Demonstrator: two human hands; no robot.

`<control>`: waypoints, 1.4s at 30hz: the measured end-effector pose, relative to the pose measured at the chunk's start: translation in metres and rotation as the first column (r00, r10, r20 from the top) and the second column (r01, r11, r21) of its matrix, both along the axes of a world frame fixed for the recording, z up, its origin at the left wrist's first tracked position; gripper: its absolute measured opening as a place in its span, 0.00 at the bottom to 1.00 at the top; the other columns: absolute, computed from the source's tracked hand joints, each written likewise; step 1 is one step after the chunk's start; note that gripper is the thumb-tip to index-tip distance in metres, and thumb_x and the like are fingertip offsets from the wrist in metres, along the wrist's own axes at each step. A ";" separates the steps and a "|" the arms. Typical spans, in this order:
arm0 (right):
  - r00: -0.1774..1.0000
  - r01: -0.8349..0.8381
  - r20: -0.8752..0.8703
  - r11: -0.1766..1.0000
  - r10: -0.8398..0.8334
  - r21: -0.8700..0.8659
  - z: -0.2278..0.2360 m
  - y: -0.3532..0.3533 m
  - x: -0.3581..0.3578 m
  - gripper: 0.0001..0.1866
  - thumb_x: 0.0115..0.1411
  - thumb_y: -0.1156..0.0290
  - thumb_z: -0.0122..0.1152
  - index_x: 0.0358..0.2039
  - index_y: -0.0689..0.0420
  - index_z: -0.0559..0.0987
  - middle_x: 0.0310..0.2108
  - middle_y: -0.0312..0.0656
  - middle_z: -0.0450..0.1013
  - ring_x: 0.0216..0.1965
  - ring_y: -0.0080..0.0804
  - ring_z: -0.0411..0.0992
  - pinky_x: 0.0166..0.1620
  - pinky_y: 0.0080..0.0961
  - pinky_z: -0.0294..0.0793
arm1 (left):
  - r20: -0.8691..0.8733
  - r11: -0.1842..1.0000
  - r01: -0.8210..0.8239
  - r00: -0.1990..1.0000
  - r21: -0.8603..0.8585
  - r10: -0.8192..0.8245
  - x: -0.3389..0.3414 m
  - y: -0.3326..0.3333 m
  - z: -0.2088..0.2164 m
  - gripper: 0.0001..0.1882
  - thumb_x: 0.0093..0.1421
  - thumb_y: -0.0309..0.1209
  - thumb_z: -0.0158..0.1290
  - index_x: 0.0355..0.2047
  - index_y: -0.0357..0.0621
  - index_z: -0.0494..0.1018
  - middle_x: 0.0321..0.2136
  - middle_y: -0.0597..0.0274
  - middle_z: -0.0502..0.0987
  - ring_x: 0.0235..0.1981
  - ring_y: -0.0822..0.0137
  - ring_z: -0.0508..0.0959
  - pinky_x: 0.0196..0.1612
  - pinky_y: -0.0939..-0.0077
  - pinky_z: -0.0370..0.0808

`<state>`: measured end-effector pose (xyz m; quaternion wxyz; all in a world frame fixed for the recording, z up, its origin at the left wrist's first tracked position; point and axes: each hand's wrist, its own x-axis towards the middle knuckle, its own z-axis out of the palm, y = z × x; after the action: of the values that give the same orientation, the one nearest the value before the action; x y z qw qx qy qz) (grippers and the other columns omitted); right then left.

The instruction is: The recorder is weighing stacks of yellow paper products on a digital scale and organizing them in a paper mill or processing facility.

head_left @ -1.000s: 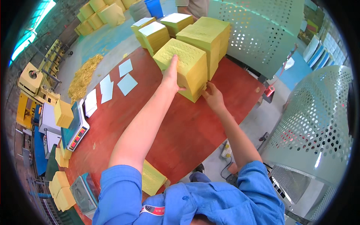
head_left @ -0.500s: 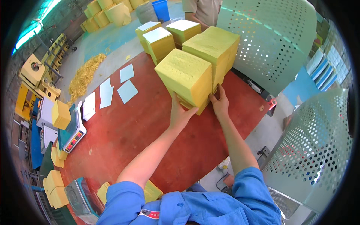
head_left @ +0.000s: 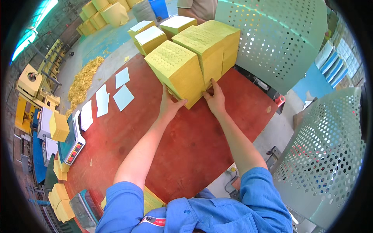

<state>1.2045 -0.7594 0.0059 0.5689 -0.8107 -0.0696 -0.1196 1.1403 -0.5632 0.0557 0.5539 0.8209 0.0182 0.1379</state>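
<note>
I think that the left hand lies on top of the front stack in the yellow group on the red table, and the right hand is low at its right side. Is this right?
Not quite: the left hand is not on top of the front stack. The head view shows it low at the stack's left side. The right hand is low at the right side, as you say.

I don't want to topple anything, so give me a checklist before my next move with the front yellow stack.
1. Left hand on the front yellow stack, low down: ok.
2. Right hand at its lower right edge: ok.
3. Wide gap to the neighbouring yellow stack: not ok, they stand close together.
4. Base flat on the red table: cannot tell.
5. White sheets apart from both hands: ok.
</note>
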 end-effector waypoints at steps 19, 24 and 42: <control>0.991 -0.061 -0.097 0.945 0.096 0.320 -0.039 -0.022 -0.021 0.18 0.65 0.77 0.44 0.53 0.65 0.74 0.52 0.46 0.71 0.43 0.37 0.73 0.49 0.33 0.74 | -0.238 0.952 0.304 0.923 -0.030 -0.302 -0.385 0.030 0.090 0.16 0.59 0.38 0.58 0.39 0.38 0.74 0.36 0.56 0.79 0.37 0.60 0.79 0.40 0.68 0.76; 0.952 -0.157 -0.217 0.954 0.214 0.254 -0.016 0.007 -0.096 0.15 0.62 0.75 0.47 0.48 0.63 0.77 0.39 0.39 0.75 0.38 0.26 0.71 0.40 0.24 0.71 | -0.384 0.906 -0.381 0.876 -0.184 0.291 -0.619 0.043 0.048 0.18 0.66 0.39 0.53 0.50 0.41 0.76 0.42 0.62 0.80 0.42 0.71 0.79 0.47 0.72 0.74; -0.371 -0.836 -0.232 -0.215 0.899 0.505 0.041 0.273 -0.835 0.10 0.66 0.81 0.49 0.40 0.60 0.79 0.34 0.35 0.76 0.33 0.20 0.74 0.37 0.17 0.72 | -0.466 0.092 -0.984 0.011 0.151 0.884 -1.048 -0.024 0.036 0.19 0.61 0.36 0.56 0.48 0.37 0.76 0.41 0.53 0.81 0.42 0.64 0.81 0.45 0.71 0.77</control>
<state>0.3691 -0.4863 0.0469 0.4749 -0.4009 -0.5002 0.6029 0.0924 -0.5870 0.0919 0.3827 0.5360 0.7004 0.2753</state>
